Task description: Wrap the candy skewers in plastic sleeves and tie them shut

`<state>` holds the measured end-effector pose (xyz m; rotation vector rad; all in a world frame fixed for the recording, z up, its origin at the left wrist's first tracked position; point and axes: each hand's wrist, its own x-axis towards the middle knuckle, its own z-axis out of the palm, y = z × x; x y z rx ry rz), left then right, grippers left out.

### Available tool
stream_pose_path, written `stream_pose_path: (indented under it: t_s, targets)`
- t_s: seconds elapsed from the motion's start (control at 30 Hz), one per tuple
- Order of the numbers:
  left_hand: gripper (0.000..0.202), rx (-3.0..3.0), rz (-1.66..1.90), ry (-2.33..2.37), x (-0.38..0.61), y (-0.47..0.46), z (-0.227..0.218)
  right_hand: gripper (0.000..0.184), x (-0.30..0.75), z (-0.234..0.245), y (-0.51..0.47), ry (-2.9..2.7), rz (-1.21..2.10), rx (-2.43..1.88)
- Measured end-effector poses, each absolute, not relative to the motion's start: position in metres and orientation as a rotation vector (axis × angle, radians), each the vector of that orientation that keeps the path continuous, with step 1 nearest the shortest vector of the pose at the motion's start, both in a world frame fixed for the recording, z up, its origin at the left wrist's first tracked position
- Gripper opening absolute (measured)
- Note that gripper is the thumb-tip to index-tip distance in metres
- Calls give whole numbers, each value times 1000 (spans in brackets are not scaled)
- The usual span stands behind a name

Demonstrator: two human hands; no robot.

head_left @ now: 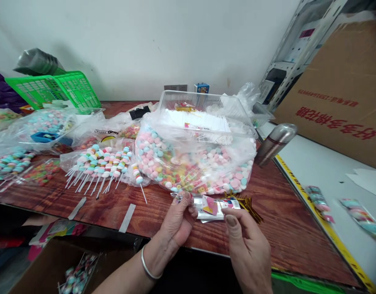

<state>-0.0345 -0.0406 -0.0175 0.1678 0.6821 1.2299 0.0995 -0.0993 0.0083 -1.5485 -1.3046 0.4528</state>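
My left hand (pixel 179 222) is closed in a pinch on one end of a small clear plastic bag (pixel 209 205) with a pink and yellow print. At the bag's other end, the thumb and index finger of my right hand (pixel 249 245) are pressed together; what lies between them is too small to make out. Under the bag lies a stack of flat clear wrappers (pixel 211 215) on the table. Gold twist ties (pixel 251 208) are spread just beyond my right fingers. Close ahead is a large bag of marshmallows and ring candies (pixel 188 169).
A clear tray of white sticks (pixel 197 120) rests on the candy bag. Marshmallow skewers (pixel 104 163) lie left, with one single skewer (pixel 138 175) beside them. A steel flask (pixel 276 143) leans at right. Wrapped skewers (pixel 319 202) lie on the white surface. An open carton (pixel 44 265) stands below.
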Motion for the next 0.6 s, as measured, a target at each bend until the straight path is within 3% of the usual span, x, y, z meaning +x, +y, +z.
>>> stream_pose_path:
  t_s: [0.2, 0.43, 0.6]
  targets:
    - [41, 140, 1238, 663, -33, -38, -18, 25, 89, 8, -96, -1466, 174, -1406]
    - [29, 391, 1197, 694, -33, -44, -12, 14, 84, -6, -88, -1468, 297, -1359]
    - [32, 415, 1214, 757, -50, -41, -15, 14, 84, -6, -89, -1561, 523, -1363]
